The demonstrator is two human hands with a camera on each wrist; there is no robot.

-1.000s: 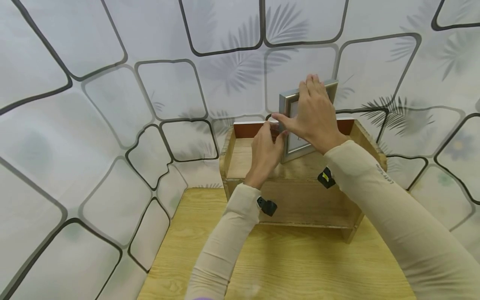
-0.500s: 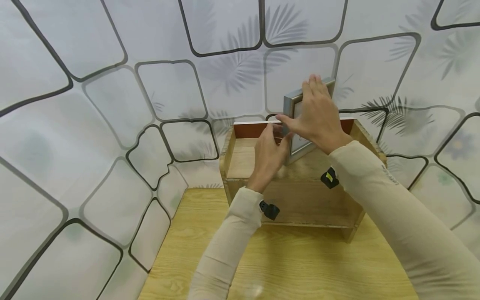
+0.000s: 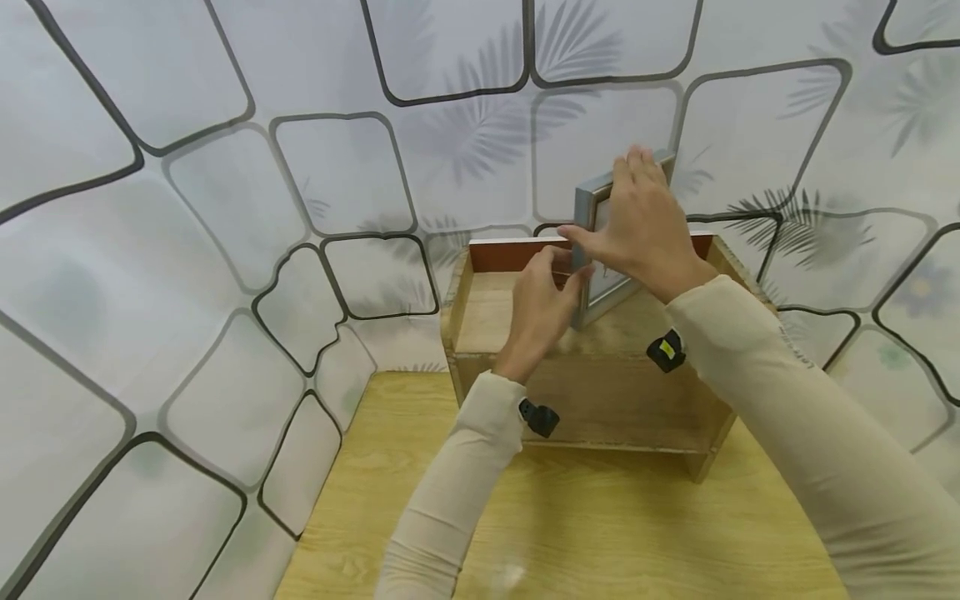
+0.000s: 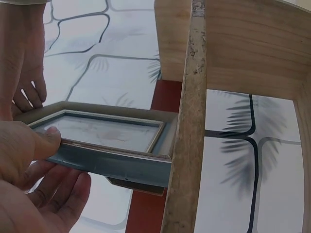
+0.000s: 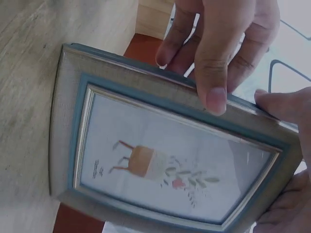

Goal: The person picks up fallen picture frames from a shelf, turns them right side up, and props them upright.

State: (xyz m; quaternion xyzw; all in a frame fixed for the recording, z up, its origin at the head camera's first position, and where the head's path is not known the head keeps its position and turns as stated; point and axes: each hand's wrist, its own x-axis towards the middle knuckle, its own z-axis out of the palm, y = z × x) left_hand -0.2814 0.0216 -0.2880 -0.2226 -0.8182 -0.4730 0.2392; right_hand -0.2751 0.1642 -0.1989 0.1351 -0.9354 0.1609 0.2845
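Observation:
A silver-grey picture frame [image 3: 606, 303] stands upright on the upper level of a small wooden shelf [image 3: 483, 312], turned at an angle. Its print of a plant in a brown legged pot [image 5: 143, 162] shows in the right wrist view. My left hand [image 3: 538, 304] pinches the frame's left side, thumb on the front and fingers behind. Over the upper part, my right hand [image 3: 651, 225] grips the frame, fingers across the top and thumb at the left edge. A brown flap [image 4: 136, 185] sticks out behind the frame in the left wrist view.
The shelf has raised side boards [image 3: 738, 271] and a red-brown back strip [image 3: 498, 257]. It stands on a yellow wood-grain table [image 3: 420, 454] close to a patterned wall covering [image 3: 337, 175]. Below the upper level is an open compartment [image 3: 622, 408].
Both hands have shifted slightly to the right with the picture frame. The frame has turned, so more of its left side shows. The shelf has stayed in place.

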